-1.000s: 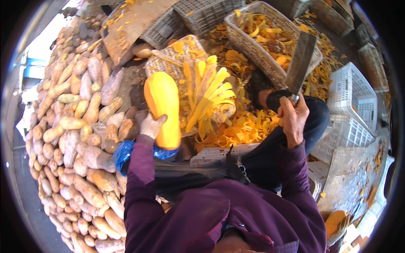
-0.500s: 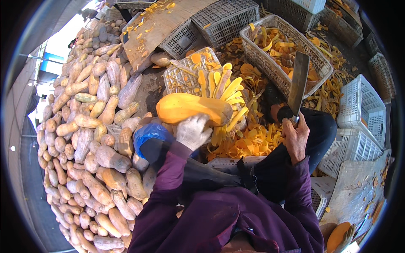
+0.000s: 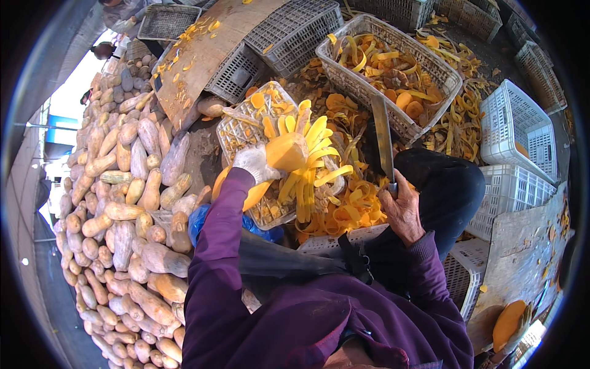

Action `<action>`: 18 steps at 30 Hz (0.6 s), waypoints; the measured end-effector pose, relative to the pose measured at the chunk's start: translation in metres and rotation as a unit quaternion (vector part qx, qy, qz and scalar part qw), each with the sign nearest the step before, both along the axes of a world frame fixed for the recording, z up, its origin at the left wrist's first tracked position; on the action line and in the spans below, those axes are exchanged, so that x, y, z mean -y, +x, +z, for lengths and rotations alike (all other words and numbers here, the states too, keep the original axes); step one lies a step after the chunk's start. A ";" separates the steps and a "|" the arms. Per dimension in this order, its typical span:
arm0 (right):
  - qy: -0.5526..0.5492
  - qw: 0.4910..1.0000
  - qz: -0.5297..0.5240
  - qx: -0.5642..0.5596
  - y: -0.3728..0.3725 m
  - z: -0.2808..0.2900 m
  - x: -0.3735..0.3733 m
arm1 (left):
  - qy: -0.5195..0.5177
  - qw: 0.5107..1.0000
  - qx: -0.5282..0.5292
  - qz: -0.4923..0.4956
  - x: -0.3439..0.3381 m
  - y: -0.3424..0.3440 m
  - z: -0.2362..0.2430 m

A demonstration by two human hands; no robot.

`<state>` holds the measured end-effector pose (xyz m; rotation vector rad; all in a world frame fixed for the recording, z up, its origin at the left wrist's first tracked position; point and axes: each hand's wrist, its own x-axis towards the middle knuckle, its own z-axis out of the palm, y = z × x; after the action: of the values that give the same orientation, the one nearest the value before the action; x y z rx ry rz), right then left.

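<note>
My left hand (image 3: 257, 165), in a pale glove, grips a peeled orange squash (image 3: 286, 154), its end cap toward the upper right, above a pile of peel strips (image 3: 319, 175) on an upturned-looking plastic crate (image 3: 236, 129). My right hand (image 3: 401, 209) is bare and closed on the handle of a large knife (image 3: 382, 135), its broad blade pointing up and away from me beside my dark-trousered knee. A blue plastic covering (image 3: 267, 234) lies at my left leg, partly hidden by my left arm.
A heap of pale squashes (image 3: 123, 246) fills the left side. A basket of peel (image 3: 329, 58) is ahead at right; white crates (image 3: 519, 166) stand at right, near a worn board (image 3: 516, 246). Grey crates (image 3: 289, 37) and a littered board (image 3: 196, 67) lie at the back, with people partly visible top left.
The squash has been turned from upright through crosswise, and its end now points up-right over the peels, partly behind my left hand. The knife blade has swung leftward to point more directly away.
</note>
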<state>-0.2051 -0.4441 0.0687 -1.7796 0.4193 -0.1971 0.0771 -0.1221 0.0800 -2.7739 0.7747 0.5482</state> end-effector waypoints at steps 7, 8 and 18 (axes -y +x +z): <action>-0.202 0.973 0.105 0.024 0.009 0.002 -0.040 | 0.029 0.998 -0.016 -0.056 0.008 0.003 0.011; -0.201 0.974 0.104 0.022 0.007 -0.001 -0.053 | 0.016 0.996 -0.023 -0.083 0.016 0.000 0.018; -0.225 0.961 0.162 -0.005 0.046 -0.009 -0.121 | 0.028 0.998 -0.042 -0.047 0.009 0.024 0.015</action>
<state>-0.1595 -0.3230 0.0596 -2.2668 0.0837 -0.0520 0.1007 -0.1312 0.0952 -2.6620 0.8876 0.6611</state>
